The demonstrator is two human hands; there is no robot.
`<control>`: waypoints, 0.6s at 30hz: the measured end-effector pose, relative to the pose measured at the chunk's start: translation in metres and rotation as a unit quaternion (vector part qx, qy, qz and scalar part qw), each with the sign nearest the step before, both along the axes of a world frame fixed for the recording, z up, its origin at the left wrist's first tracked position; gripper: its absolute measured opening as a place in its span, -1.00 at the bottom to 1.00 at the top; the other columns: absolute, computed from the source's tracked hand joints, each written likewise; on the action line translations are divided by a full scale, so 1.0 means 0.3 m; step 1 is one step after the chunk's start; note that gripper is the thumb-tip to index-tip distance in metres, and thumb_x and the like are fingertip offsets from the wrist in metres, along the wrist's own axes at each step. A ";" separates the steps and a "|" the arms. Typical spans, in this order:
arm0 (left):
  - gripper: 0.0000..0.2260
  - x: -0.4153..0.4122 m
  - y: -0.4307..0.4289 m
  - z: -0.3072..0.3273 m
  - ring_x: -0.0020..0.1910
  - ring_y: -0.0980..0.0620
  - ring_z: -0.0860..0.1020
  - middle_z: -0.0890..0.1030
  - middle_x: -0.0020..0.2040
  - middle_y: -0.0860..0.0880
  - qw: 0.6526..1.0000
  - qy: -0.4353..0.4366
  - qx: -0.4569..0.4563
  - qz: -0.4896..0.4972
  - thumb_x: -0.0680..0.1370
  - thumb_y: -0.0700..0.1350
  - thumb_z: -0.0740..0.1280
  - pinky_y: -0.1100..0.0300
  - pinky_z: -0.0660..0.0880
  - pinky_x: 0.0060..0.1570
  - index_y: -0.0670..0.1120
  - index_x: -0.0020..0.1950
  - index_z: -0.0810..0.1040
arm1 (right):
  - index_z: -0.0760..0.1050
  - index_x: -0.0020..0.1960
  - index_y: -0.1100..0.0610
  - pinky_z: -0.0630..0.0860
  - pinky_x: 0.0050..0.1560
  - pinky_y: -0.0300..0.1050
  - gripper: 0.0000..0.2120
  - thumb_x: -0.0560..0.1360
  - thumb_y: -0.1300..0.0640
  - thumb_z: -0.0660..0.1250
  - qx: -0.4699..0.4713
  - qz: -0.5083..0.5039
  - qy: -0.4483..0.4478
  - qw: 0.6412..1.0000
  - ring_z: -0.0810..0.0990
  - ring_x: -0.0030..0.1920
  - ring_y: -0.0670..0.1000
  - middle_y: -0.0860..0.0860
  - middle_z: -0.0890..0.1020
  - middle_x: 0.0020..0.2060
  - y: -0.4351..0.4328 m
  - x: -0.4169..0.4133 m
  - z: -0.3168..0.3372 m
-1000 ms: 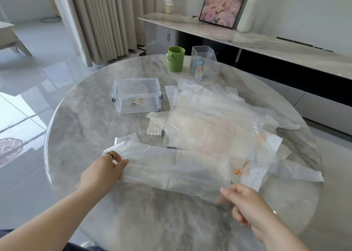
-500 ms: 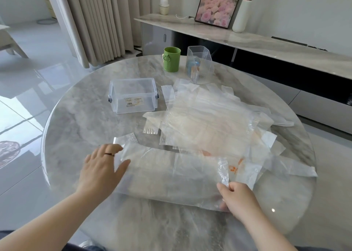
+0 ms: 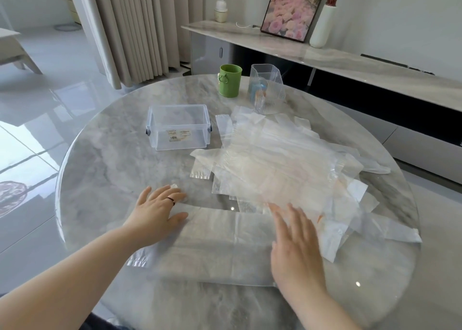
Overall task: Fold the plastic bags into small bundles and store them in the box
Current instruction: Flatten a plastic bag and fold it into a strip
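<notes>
A clear plastic bag (image 3: 220, 239) lies flat as a long folded strip near the front of the round marble table (image 3: 105, 169). My left hand (image 3: 157, 212) rests flat on the strip's left end, fingers spread, a ring on one finger. My right hand (image 3: 295, 249) lies flat and open on the strip's right end, slightly blurred. Behind the strip a pile of clear plastic bags (image 3: 280, 164) spreads over the table's right half. The clear storage box (image 3: 178, 127) stands open and empty at the back left.
A green cup (image 3: 230, 84) and a ribbed clear holder (image 3: 266, 90) stand at the table's far side. Beyond are curtains, a long marble shelf (image 3: 350, 57) with a framed picture, a vase and a small camera.
Both hands let go of the bag's edges and now lie flat on the folded strip. The right hand moved up onto the strip; the strip lies closer to the front edge.
</notes>
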State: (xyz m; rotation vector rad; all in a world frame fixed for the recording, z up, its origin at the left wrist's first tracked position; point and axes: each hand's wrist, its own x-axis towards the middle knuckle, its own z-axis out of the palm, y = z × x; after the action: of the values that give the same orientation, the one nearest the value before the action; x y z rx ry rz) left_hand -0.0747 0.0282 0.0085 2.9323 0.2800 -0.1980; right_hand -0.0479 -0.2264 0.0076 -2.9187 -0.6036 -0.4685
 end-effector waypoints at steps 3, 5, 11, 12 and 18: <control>-0.60 0.009 0.008 0.012 0.49 0.14 -0.01 0.18 0.46 0.17 1.000 0.003 0.009 -0.012 0.58 0.17 0.08 0.11 -0.23 0.44 0.10 0.38 0.28 | 0.32 0.22 0.10 -0.02 0.36 -0.13 -0.61 0.40 0.08 0.16 0.010 0.102 0.002 0.995 0.31 0.26 0.04 0.10 0.59 0.18 0.081 -0.014 -0.060; -0.45 0.012 0.017 0.025 0.45 0.14 0.10 0.30 0.36 0.17 1.000 0.004 0.001 -0.013 0.44 0.37 0.03 0.15 -0.21 0.42 0.07 0.25 0.42 | 0.32 0.20 0.07 -0.04 0.34 -0.16 -0.68 0.53 0.03 -0.03 -0.016 0.100 0.051 0.994 0.32 0.24 0.00 0.07 0.62 0.14 0.091 -0.015 -0.099; -0.64 0.030 0.057 0.084 0.16 0.13 0.30 0.35 -0.07 0.18 0.999 0.038 -0.025 -0.030 0.34 0.34 0.25 0.26 0.03 0.25 0.07 -0.36 0.38 | 0.32 0.22 0.07 -0.05 0.35 -0.18 -0.51 0.61 -0.03 -0.32 -0.014 0.088 0.101 0.991 0.34 0.23 -0.02 0.04 0.62 0.14 0.076 -0.003 -0.131; -0.64 0.030 0.068 0.087 0.08 0.12 0.32 0.36 -0.13 0.16 0.997 0.039 -0.061 -0.018 0.37 0.27 0.33 0.26 0.09 0.19 0.00 -0.34 0.39 | 0.35 0.22 0.07 -0.05 0.36 -0.18 -0.49 0.61 -0.04 -0.32 -0.010 0.087 0.102 0.991 0.34 0.23 -0.02 0.05 0.62 0.15 0.079 -0.002 -0.133; -0.70 0.008 0.140 0.170 -0.55 0.17 0.17 0.22 -0.58 0.14 0.922 0.094 -0.363 0.097 0.21 0.06 0.36 0.37 0.10 -0.50 -0.03 -0.59 0.33 | 0.60 0.12 0.10 -0.04 0.34 -0.17 -0.56 0.46 -0.01 0.04 -0.005 0.087 0.040 0.995 0.34 0.22 -0.01 0.07 0.63 0.13 0.076 0.003 -0.147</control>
State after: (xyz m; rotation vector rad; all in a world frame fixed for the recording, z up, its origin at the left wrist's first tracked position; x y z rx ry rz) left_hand -0.0724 0.0703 0.0595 2.1366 0.4144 -0.4448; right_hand -0.0471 -0.2035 -0.0367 -2.8455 -0.8410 -0.3282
